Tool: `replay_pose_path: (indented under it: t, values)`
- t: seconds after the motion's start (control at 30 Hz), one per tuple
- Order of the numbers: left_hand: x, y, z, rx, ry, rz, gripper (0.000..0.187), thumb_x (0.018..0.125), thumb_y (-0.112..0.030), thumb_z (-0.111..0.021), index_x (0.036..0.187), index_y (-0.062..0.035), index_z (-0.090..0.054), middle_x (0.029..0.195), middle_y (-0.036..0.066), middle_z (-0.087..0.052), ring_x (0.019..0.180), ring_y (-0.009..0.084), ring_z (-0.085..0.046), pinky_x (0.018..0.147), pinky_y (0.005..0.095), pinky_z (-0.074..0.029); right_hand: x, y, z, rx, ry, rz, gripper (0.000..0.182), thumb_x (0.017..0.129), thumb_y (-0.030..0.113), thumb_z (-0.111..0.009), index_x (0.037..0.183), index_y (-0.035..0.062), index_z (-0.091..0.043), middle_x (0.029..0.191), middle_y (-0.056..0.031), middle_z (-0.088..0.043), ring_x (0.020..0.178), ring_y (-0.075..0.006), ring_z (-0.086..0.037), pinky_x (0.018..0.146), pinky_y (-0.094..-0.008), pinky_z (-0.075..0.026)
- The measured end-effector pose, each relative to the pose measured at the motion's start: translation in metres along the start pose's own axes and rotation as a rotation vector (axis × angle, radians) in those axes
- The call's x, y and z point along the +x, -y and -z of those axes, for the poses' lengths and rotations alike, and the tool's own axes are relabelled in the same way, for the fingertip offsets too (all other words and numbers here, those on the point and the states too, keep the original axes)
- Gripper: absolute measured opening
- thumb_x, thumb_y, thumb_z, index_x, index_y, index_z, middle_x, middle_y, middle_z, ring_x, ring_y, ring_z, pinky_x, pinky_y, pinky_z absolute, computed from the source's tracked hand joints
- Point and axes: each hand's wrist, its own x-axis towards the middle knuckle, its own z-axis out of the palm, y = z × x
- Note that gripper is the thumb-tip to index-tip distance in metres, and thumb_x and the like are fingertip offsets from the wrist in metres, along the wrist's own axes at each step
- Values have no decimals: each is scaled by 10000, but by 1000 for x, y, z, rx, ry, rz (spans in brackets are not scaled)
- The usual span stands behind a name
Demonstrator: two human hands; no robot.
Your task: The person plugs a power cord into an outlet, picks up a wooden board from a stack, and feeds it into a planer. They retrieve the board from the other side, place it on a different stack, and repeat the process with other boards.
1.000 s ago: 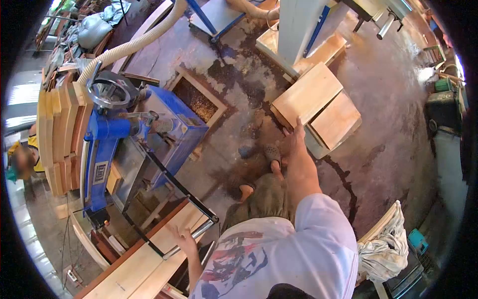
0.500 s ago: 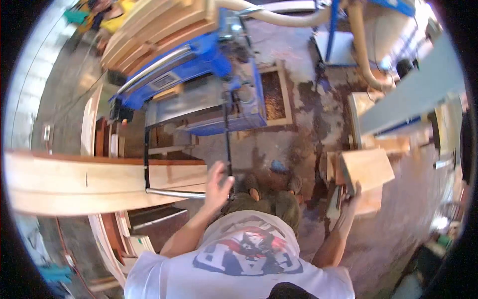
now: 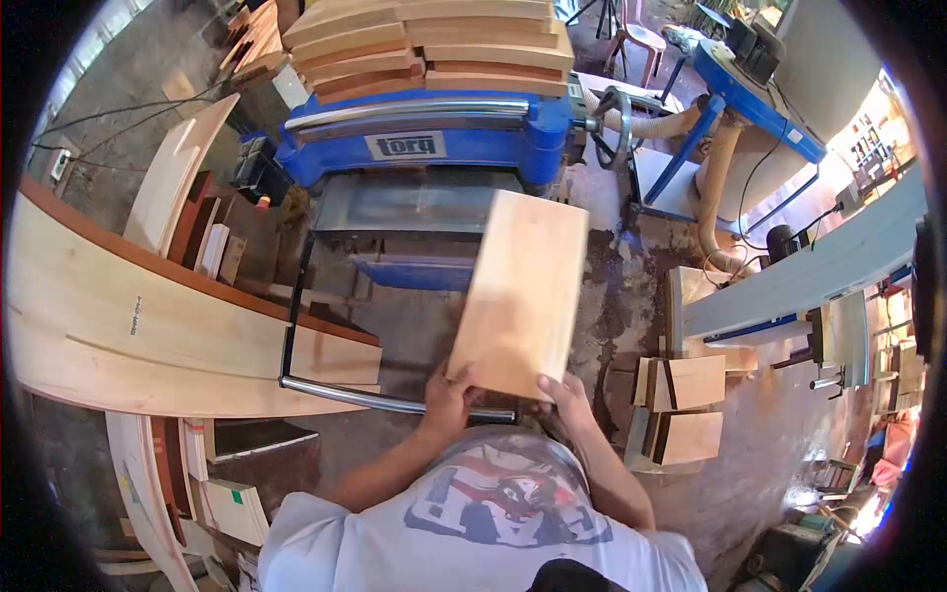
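Observation:
A pale wooden board (image 3: 523, 291) is held out in front of my body, tilted slightly, its far end over the edge of the machine bed. My left hand (image 3: 452, 400) grips its near left corner, thumb on top. At the near right corner, my right hand (image 3: 564, 397) clasps the same board with the thumb over its face and the fingers hidden beneath. Just beyond the board is a blue thickness planer (image 3: 424, 138) with a metal bed (image 3: 404, 202). A metal roller bar (image 3: 395, 398) on black arms runs close to my left hand.
Stacked boards (image 3: 493, 49) lie on top of the planer. Long wide planks (image 3: 178, 316) extend on the left. Several short wood blocks (image 3: 691, 383) stand on the right, near a grey beam (image 3: 809, 261). A dust collector (image 3: 760, 99) with a hose is at the back right.
The board has come from the block stack on the right to in front of me. My left hand, empty before, now holds it too. The view has turned toward the planer.

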Motion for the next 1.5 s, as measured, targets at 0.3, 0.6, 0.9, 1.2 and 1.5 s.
replay_pose_path:
  t: [0.3,0.6,0.9,1.2,1.5]
  values:
    - [91,-16,127,-429,-347,1,351,908,-197,-664,1218,-65,-565,1092,50,-630,940,213,-628,809,376,-542,131,-37,-109,104,137,-157,586,937,402,-641,1320,-22,-512,1229,-137,-607,1017,-217,-614,905,-377,-504]
    - [131,-22,64,197,-201,-16,426,945,-178,-591,1315,-4,-468,1340,145,-476,1236,318,-498,1060,489,-407,99,-26,-99,27,-51,123,758,940,209,-645,1500,-61,-211,1430,-205,-462,1165,-274,-584,949,-388,-496]
    - [134,-25,60,-289,-430,116,352,898,-30,-596,1227,15,-480,1205,135,-557,1040,272,-622,940,459,-542,4,-73,-24,-43,-298,133,707,920,156,-665,1473,-70,-288,1298,-181,-590,945,-217,-666,828,-319,-539]
    - [273,-42,98,-64,9,-72,432,878,-126,-672,1264,-9,-516,1218,137,-583,1075,278,-600,903,407,-533,-17,-70,12,-482,-579,369,836,808,259,-760,1462,-51,-342,1185,-127,-656,819,-127,-583,748,-287,-496]
    - [171,28,135,473,100,42,763,819,-372,-726,1419,-91,-348,1355,121,-449,1264,322,-414,1052,494,-392,-66,-144,149,-76,-1072,152,887,841,337,-750,1491,-28,-270,1144,-175,-624,856,-205,-643,670,-314,-527]
